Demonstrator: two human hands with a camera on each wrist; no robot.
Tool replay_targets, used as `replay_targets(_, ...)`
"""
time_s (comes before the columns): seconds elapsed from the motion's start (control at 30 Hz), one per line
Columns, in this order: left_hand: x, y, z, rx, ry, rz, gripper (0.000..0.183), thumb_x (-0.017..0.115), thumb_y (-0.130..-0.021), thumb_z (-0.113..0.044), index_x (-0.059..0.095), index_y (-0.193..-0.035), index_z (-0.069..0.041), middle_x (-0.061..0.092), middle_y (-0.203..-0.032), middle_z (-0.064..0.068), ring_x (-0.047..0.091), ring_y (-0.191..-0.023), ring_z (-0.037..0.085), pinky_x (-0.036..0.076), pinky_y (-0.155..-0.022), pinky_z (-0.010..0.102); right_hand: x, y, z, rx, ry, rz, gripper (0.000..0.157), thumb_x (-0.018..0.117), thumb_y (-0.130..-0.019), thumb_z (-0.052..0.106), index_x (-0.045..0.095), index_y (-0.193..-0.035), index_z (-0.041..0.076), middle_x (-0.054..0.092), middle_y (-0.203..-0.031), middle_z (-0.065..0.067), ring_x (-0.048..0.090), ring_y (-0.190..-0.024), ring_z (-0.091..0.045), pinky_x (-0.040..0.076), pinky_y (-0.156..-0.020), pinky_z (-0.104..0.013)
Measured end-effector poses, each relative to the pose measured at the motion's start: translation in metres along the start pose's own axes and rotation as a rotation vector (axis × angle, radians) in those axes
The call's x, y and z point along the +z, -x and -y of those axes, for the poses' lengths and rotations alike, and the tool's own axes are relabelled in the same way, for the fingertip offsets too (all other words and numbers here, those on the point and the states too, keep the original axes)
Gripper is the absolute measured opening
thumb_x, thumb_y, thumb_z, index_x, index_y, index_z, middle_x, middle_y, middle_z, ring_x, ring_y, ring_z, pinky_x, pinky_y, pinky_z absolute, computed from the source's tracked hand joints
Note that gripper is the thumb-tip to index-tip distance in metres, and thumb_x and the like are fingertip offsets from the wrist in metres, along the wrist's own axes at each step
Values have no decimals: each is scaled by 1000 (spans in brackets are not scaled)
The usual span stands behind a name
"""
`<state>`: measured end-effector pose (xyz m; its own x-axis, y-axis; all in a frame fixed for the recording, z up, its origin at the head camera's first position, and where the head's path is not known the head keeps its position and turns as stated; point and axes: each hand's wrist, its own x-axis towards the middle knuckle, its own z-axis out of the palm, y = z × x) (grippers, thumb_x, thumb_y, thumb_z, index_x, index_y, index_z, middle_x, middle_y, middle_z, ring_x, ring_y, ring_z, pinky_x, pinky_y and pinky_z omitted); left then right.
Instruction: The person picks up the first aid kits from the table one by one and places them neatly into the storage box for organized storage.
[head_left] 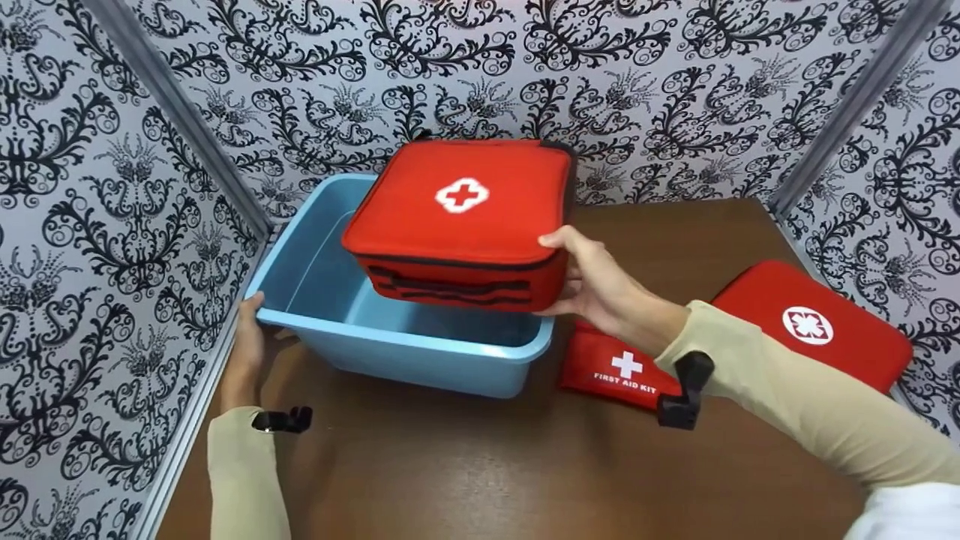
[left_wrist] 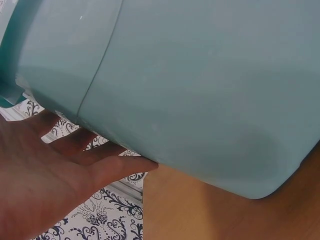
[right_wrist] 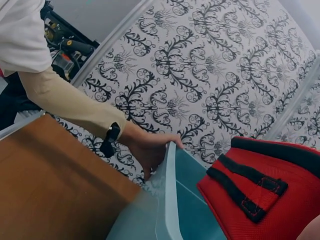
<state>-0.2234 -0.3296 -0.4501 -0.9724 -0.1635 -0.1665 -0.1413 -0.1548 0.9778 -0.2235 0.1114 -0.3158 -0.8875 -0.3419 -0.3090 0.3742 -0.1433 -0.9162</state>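
A red first-aid bag (head_left: 457, 214) with a white cross badge and dark zip trim is held over the blue plastic tub (head_left: 420, 382). My right hand (head_left: 600, 281) grips its right front corner, thumb on top and fingers lower down the side. In the right wrist view, the black strap handle on the bag (right_wrist: 300, 195) shows beside the tub rim (right_wrist: 171, 200). My left hand (head_left: 246, 345) holds the tub by its left front corner. From the left wrist, that hand (left_wrist: 55, 170) lies against the tub's outer wall (left_wrist: 200, 100), some fingers partly hidden behind it.
On the brown table (head_left: 465, 472), right of the tub, lies a flat red pouch (head_left: 626, 371) lettered FIRST AID KIT, partly covered by my right arm. A red case (head_left: 825, 322) with a round white emblem rests farther right. Patterned walls (head_left: 480, 82) enclose the back and sides.
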Motion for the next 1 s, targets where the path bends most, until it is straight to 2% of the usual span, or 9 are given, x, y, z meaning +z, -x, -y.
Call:
replay_targets(0.13, 1, -1, -1, 6, 6, 6, 51, 27, -95, -49, 22, -133, -15, 31, -128, 11, 34, -122, 30, 34, -93, 44, 9, -4, 0, 2, 16, -23, 39, 55, -82, 34, 59, -111, 9, 62, -107, -16, 57, -88, -32, 49, -81, -52)
replay_targets(0.27, 2, -1, -1, -2, -4, 1, 47, 27, -94, -51, 20, -128, -19, 31, -127, 9, 32, -123, 29, 37, -91, 41, 19, -8, -2, 5, 35, -44, 43, 58, -81, 33, 54, -116, 9, 57, -116, -14, 57, -94, -33, 50, -78, -52)
replay_targets(0.37, 2, -1, 0, -7, -10, -2, 49, 27, -93, -53, 17, -129, -21, 29, -128, 8, 30, -125, 29, 39, -90, 39, 26, -12, -3, 14, 62, -80, 53, 62, -78, 33, 38, -120, 11, 38, -130, -4, 57, -97, -31, 51, -75, -50)
replay_targets(0.43, 1, -1, 1, -2, -5, -1, 52, 27, -94, -53, 16, -131, -19, 28, -129, 9, 29, -126, 30, 39, -89, 39, 31, -14, -4, 35, 78, -106, 57, 65, -76, 34, 29, -117, 16, 26, -129, 1, 58, -96, -29, 52, -74, -49)
replay_targets(0.53, 0, -1, 2, -3, 0, -5, 52, 28, -94, -52, 20, -132, -18, 29, -128, 8, 32, -123, 29, 41, -87, 37, 37, -18, -6, 69, 100, -111, 53, 65, -76, 35, 38, -117, 14, 41, -129, -4, 61, -92, -27, 52, -73, -48)
replay_targets(0.6, -1, 0, 2, -3, 12, -4, 51, 28, -94, -51, 23, -132, -17, 32, -126, 8, 34, -120, 27, 42, -86, 36, 41, -21, -6, 85, 113, -107, 46, 64, -76, 35, 49, -113, 12, 60, -114, -7, 63, -89, -26, 52, -72, -49)
replay_targets(0.67, -1, 0, 2, -7, 12, -9, 51, 28, -94, -51, 26, -132, -17, 33, -125, 7, 36, -118, 24, 43, -84, 34, 45, -24, -7, 98, 132, -110, 45, 64, -76, 35, 52, -112, 11, 67, -103, -12, 64, -88, -24, 52, -72, -49)
replay_targets(0.83, -2, 1, 1, -6, 13, 3, 53, 27, -95, -50, 25, -135, -16, 32, -129, 6, 36, -118, 22, 42, -84, 35, 54, -33, -9, 134, 175, -159, 64, 66, -73, 38, 26, -118, 16, 63, -105, -7, 59, -95, -21, 53, -68, -48)
replay_targets(1.0, -1, 0, 1, -7, 35, -4, 43, 29, -94, -50, 31, -126, -20, 35, -126, 7, 41, -113, 21, 44, -85, 35, 60, -41, -10, 157, 228, -164, 69, 65, -72, 42, 22, -119, 15, 47, -117, -7, 58, -98, -24, 54, -68, -46)
